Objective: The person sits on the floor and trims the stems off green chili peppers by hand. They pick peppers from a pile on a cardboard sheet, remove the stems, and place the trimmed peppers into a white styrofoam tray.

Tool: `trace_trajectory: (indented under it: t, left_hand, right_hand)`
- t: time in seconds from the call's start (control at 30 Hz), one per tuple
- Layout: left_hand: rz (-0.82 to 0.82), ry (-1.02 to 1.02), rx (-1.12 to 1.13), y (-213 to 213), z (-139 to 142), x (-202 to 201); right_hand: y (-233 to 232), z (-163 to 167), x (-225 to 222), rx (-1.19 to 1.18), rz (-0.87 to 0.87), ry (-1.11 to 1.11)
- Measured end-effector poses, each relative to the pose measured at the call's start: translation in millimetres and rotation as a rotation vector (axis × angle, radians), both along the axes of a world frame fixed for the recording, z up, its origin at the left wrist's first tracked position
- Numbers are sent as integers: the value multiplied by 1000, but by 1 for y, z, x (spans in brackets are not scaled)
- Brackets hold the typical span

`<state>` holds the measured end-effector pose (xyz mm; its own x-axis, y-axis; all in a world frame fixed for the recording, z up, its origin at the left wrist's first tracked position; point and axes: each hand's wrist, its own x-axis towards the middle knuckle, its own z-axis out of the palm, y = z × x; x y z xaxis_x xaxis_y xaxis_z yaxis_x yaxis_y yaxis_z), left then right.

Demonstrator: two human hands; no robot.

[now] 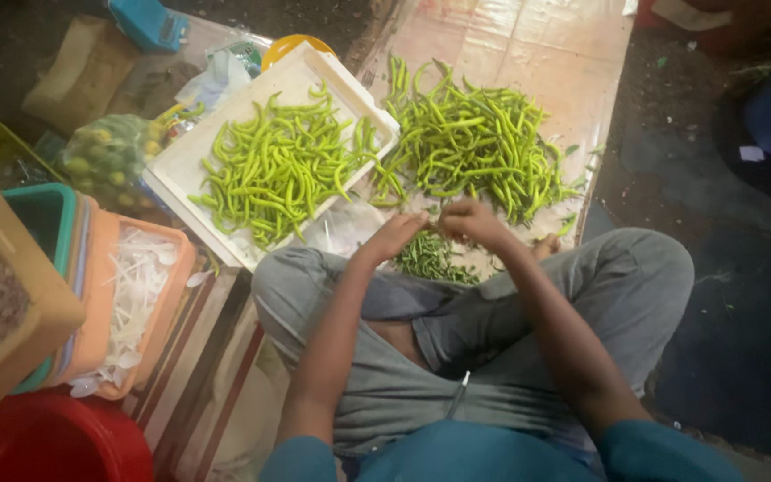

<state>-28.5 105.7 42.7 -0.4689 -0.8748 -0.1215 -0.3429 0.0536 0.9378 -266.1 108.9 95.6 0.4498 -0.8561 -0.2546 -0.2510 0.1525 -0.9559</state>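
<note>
2 hands [435, 228] btwn chili pile [475, 143], white tray [189, 161].

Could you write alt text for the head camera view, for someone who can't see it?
Seen from above, a person sitting cross-legged brings the left hand and right hand together over a small dark heap of chilli stems. Ahead lie a loose pile of green chillies and a white tray of more; an orange tub stands at left.

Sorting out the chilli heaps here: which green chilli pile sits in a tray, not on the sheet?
The left heap of long green chillies, inside the white rectangular tray; the others lie loose on the sheet.
</note>
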Motion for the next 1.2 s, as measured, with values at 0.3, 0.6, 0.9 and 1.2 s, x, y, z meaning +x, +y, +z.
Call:
trace_trajectory:
  t: [0.3, 0.6, 0.9, 1.2]
  left_hand:
    - [-213, 114, 398, 6, 14, 11]
    - [-283, -57, 79, 16, 10, 9]
    - [83, -234, 137, 10, -20, -7]
    - [1018, -725, -820, -48, 58, 109]
  right_hand:
    - [7, 48, -4, 46, 217, 279]
    - [9, 20, 7, -117, 375, 461]
    - [29, -12, 42, -538, -48, 821]
    - [-15, -38, -5, -583, -325, 920]
